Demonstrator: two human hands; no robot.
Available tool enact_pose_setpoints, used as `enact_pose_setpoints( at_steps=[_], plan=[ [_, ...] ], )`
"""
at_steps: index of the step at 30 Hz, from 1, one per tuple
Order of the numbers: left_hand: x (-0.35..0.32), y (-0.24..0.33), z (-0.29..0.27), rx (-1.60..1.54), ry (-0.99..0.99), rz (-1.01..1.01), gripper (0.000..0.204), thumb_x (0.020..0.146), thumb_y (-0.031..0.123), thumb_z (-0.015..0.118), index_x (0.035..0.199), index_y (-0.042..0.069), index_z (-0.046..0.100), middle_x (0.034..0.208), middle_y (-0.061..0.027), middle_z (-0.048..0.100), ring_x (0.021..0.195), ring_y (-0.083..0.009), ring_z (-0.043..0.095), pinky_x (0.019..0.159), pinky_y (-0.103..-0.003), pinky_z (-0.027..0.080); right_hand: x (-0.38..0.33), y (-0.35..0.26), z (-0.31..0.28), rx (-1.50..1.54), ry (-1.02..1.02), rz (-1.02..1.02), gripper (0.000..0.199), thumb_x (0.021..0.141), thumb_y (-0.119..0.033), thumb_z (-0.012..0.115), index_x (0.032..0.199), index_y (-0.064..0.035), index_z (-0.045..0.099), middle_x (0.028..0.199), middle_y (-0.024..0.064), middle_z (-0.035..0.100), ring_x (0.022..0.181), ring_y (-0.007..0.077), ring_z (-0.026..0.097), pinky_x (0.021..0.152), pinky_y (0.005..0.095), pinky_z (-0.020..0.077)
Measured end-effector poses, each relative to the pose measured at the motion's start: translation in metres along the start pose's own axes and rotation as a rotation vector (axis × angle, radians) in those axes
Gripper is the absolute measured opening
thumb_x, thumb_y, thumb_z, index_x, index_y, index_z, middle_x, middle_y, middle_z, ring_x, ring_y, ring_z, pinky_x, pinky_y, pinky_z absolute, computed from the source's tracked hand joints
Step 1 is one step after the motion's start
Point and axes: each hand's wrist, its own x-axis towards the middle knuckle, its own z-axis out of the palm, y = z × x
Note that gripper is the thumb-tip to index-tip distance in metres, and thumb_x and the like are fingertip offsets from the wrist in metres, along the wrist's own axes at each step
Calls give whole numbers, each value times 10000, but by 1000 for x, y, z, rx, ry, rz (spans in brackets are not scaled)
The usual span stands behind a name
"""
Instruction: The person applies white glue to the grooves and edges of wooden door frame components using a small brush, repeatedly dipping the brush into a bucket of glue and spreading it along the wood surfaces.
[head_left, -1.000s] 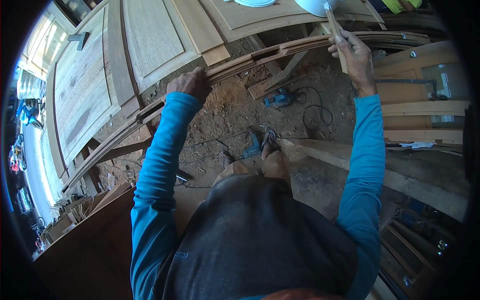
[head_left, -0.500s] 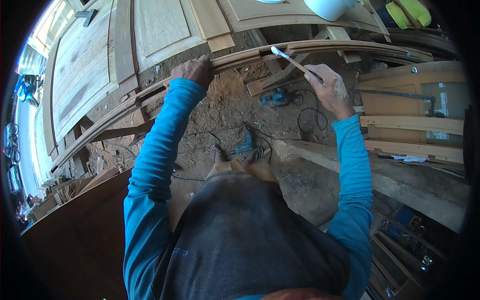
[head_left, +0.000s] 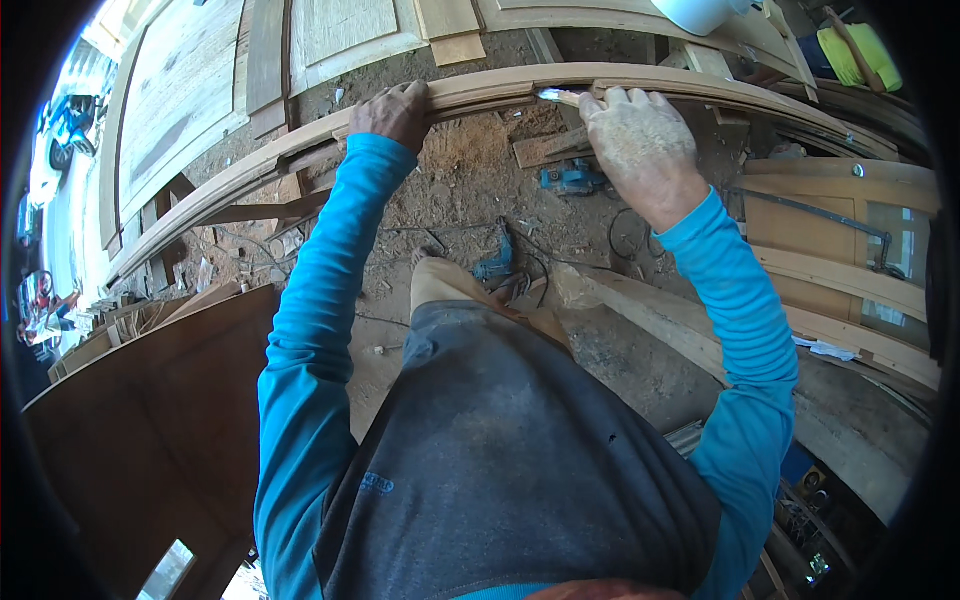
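Observation:
A long wooden rail [head_left: 480, 90] with grooves and notches along its side runs across in front of me, bowed by the lens. My left hand [head_left: 388, 115] is closed round it left of the middle. On the right, my dusty right hand [head_left: 645, 145] holds a thin wooden stick [head_left: 568, 98] with a white, wet-looking tip. That tip lies against a notch in the rail's near side. The right fingertips rest at the rail, and most of the stick is hidden under the hand.
Wooden panels [head_left: 190, 110] lie beyond the rail, with a white bucket [head_left: 692, 12] on them. Below are a blue power tool [head_left: 572, 178], a blue drill [head_left: 495, 262] and cords. A person [head_left: 850, 55] is at far right. A brown board [head_left: 150, 430] stands left; a beam [head_left: 660, 315] lies right.
My right hand has come up to the rail, bringing the stick's white tip from above it into the notch. The rail's near face is turned more into view. My left hand keeps its hold.

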Motion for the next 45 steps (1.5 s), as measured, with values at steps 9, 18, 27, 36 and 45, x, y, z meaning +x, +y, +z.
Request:
enact_pose_setpoints(
  at_steps=[9, 18, 27, 36, 45],
  plan=[
    [-6, 0, 13, 4, 141, 85, 385, 888, 225, 733, 1234, 108, 611, 1303, -116, 700, 1213, -324, 669, 1003, -474, 526, -13, 8, 1, 146, -135, 245, 254, 983, -167, 610, 1198, -94, 723, 990, 133, 667, 906, 302, 718, 785, 439, 598],
    [-17, 11, 31, 94, 233, 73, 423, 935, 152, 551, 1280, -92, 570, 1243, -296, 657, 1129, -383, 669, 968, -503, 525, -7, -6, 2, 252, -234, 289, 394, 1001, -44, 585, 1374, -150, 656, 900, 191, 553, 832, 393, 624, 722, 532, 508],
    [-15, 22, 80, 19, 300, 35, 517, 928, 222, 572, 1345, -82, 572, 1371, -342, 615, 1259, -450, 635, 1043, -569, 520, -9, 2, 56, 102, -390, 337, 386, 1019, -82, 557, 1396, -102, 641, 918, 205, 599, 806, 397, 687, 704, 518, 554],
    [-19, 17, 68, -8, 271, 36, 489, 932, 210, 570, 1327, -79, 583, 1360, -319, 622, 1250, -431, 633, 1025, -558, 518, -17, -5, 51, 158, -258, 321, 380, 1021, -76, 576, 1394, -130, 629, 941, 210, 592, 810, 412, 670, 699, 540, 543],
    [-13, -9, 7, -26, 62, 77, 444, 913, 186, 649, 1331, 70, 556, 1361, -149, 651, 1240, -338, 642, 963, -516, 513, 5, -13, 17, 231, -132, 372, 254, 997, -148, 550, 1173, -139, 733, 940, 155, 643, 872, 352, 697, 768, 521, 570]
  ],
)
